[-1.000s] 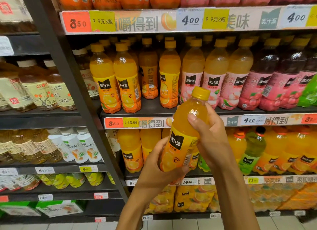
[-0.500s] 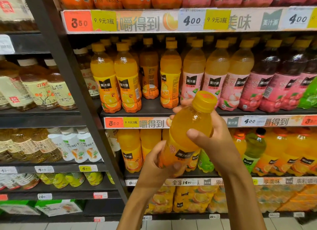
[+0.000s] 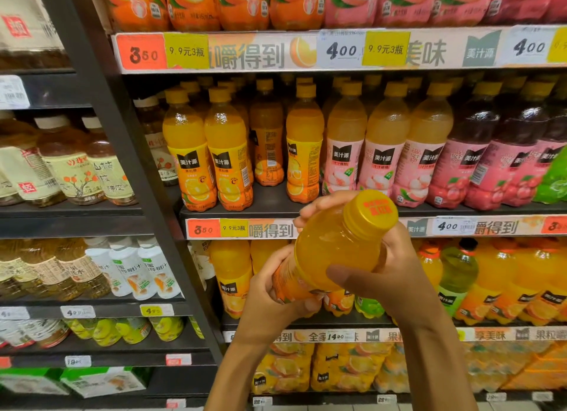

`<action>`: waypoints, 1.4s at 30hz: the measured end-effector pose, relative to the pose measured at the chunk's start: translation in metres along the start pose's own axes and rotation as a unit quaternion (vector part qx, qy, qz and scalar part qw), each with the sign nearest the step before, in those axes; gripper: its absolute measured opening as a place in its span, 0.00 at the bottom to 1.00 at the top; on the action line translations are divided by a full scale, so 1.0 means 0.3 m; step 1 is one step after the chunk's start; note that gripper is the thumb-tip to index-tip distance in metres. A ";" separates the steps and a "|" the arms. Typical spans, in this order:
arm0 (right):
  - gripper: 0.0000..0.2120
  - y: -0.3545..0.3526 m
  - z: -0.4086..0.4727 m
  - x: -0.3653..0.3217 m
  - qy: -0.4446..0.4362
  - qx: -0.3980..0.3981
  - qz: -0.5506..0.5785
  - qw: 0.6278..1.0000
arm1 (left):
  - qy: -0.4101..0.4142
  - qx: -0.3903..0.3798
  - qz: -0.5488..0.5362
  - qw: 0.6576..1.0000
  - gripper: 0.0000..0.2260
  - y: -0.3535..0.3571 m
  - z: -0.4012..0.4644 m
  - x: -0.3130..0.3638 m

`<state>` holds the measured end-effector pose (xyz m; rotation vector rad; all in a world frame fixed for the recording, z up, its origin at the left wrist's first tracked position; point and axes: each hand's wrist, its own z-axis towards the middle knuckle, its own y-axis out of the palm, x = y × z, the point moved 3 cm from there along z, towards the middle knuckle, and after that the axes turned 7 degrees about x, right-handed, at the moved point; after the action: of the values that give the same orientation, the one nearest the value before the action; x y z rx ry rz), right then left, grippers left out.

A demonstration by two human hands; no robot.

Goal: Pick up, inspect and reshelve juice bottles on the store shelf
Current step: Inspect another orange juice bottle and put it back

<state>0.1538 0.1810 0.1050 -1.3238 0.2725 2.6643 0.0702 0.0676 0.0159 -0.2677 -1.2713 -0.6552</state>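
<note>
An orange juice bottle (image 3: 333,248) with a yellow cap (image 3: 371,211) is held in front of the shelf, tilted so the cap points up and toward me. My left hand (image 3: 270,294) grips its labelled lower end from below. My right hand (image 3: 383,269) wraps the upper body, thumb across the front, fingers behind the neck. Red print shows on the cap top. Behind it, the middle shelf (image 3: 276,206) carries matching orange juice bottles (image 3: 228,152), with a gap in the front row between them.
Pink lychee bottles (image 3: 380,152) and dark red bottles (image 3: 497,152) stand to the right on the same shelf. Larger orange bottles (image 3: 506,275) and a green bottle (image 3: 457,272) fill the shelf below. Tea bottles (image 3: 76,165) sit on the left rack past a dark upright post (image 3: 129,152).
The bottle has tipped from nearly upright to strongly tilted, its cap swinging toward me and to the right. Both hands kept hold of it; the label now faces down and away.
</note>
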 end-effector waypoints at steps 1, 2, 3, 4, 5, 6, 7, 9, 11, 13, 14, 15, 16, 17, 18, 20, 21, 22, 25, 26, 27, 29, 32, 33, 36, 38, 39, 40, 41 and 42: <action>0.23 0.000 0.003 0.005 0.004 0.007 0.008 1.000 | -0.006 -0.002 -0.004 1.000 0.34 -0.001 -0.001 0.000; 0.24 0.001 0.005 0.012 0.008 0.018 0.021 1.000 | -0.014 -0.005 -0.003 1.000 0.36 -0.003 -0.003 -0.002; 0.25 0.001 0.007 0.020 0.016 0.030 0.041 0.999 | -0.021 -0.008 0.000 1.000 0.38 -0.006 -0.005 -0.004; 0.28 0.000 0.007 0.031 0.028 0.040 0.066 0.997 | -0.027 -0.012 0.002 1.000 0.38 -0.010 -0.005 -0.006; 0.28 0.001 0.007 0.039 0.040 0.044 0.091 0.994 | -0.034 -0.019 0.003 0.999 0.37 -0.013 -0.006 -0.009; 0.26 0.006 0.008 0.045 0.046 0.045 0.108 0.992 | -0.042 -0.030 0.003 0.999 0.35 -0.014 -0.007 -0.011; 0.24 0.013 0.009 0.051 0.049 0.044 0.119 0.991 | -0.050 -0.044 0.007 0.998 0.34 -0.012 -0.007 -0.013; 0.24 0.021 0.014 0.064 0.062 0.062 0.140 0.986 | -0.065 -0.063 0.018 0.996 0.32 -0.002 -0.010 -0.018; 0.26 0.019 0.024 0.077 0.072 0.098 0.130 0.984 | -0.073 -0.056 0.019 0.996 0.31 0.007 -0.012 -0.022; 0.22 0.015 0.034 0.086 0.077 0.143 0.091 0.983 | -0.068 -0.022 0.019 0.997 0.29 0.008 -0.008 -0.023; 0.20 0.013 0.037 0.091 0.075 0.158 0.072 0.982 | -0.062 -0.004 0.025 0.998 0.27 0.009 -0.002 -0.020; 0.19 0.011 0.041 0.094 0.073 0.169 0.054 0.981 | -0.056 0.011 0.034 0.998 0.25 0.012 0.003 -0.015; 0.20 0.010 0.045 0.098 0.073 0.178 0.040 0.981 | -0.050 0.019 0.044 0.998 0.22 0.019 0.008 -0.011; 0.22 0.009 0.051 0.099 0.076 0.186 0.032 0.979 | -0.045 0.024 0.053 0.997 0.19 0.027 0.013 -0.007; 0.24 0.007 0.058 0.100 0.079 0.194 0.030 0.977 | -0.043 0.028 0.060 0.997 0.17 0.035 0.018 -0.006; 0.28 0.000 0.079 0.095 0.088 0.203 0.059 0.973 | -0.044 0.035 0.065 0.996 0.18 0.049 0.029 -0.001; 0.30 -0.003 0.088 0.090 0.095 0.201 0.083 0.971 | -0.045 0.038 0.063 0.996 0.19 0.053 0.034 0.002; 0.30 -0.010 0.096 0.087 0.102 0.195 0.099 0.971 | -0.047 0.041 0.057 0.996 0.20 0.055 0.039 0.005; 0.23 -0.038 0.121 0.077 0.106 0.175 0.097 0.974 | -0.074 0.041 0.021 0.996 0.23 0.054 0.046 0.010; 0.22 -0.042 0.130 0.072 0.106 0.170 0.096 0.975 | -0.094 0.042 0.002 0.995 0.24 0.052 0.043 0.009; 0.24 -0.042 0.139 0.067 0.110 0.162 0.103 0.975 | -0.113 0.039 -0.019 0.993 0.25 0.052 0.040 0.009; 0.33 -0.030 0.152 0.064 0.124 0.119 0.134 0.976 | -0.141 0.019 -0.047 0.989 0.26 0.056 0.031 0.010; 0.27 -0.006 0.160 0.061 0.125 0.084 0.162 0.975 | -0.154 0.009 -0.049 0.987 0.28 0.068 0.024 0.015; 0.23 -0.005 0.160 0.064 0.127 0.097 0.158 0.974 | -0.151 0.019 -0.042 0.987 0.28 0.067 0.024 0.018; 0.16 -0.012 0.152 0.068 0.119 0.145 0.116 0.975 | -0.122 0.053 -0.007 0.991 0.24 0.045 0.038 0.037; 0.18 -0.013 0.150 0.065 0.107 0.179 0.090 0.974 | -0.102 0.057 0.012 0.993 0.26 0.041 0.040 0.051; 0.20 -0.011 0.151 0.066 0.106 0.192 0.079 0.972 | -0.094 0.058 0.025 0.994 0.27 0.044 0.038 0.055; 0.22 -0.009 0.152 0.067 0.110 0.197 0.071 0.972 | -0.081 0.061 0.036 0.994 0.27 0.052 0.036 0.059; 0.23 -0.006 0.155 0.067 0.118 0.197 0.064 0.971 | -0.063 0.067 0.044 0.995 0.24 0.060 0.033 0.065; 0.23 -0.003 0.158 0.068 0.129 0.192 0.061 0.971 | -0.049 0.076 0.045 0.995 0.22 0.069 0.031 0.071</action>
<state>0.1053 0.1940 0.1166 -1.5531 0.8787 2.3550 0.0779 0.0825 0.0420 -0.2332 -1.3876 -0.4700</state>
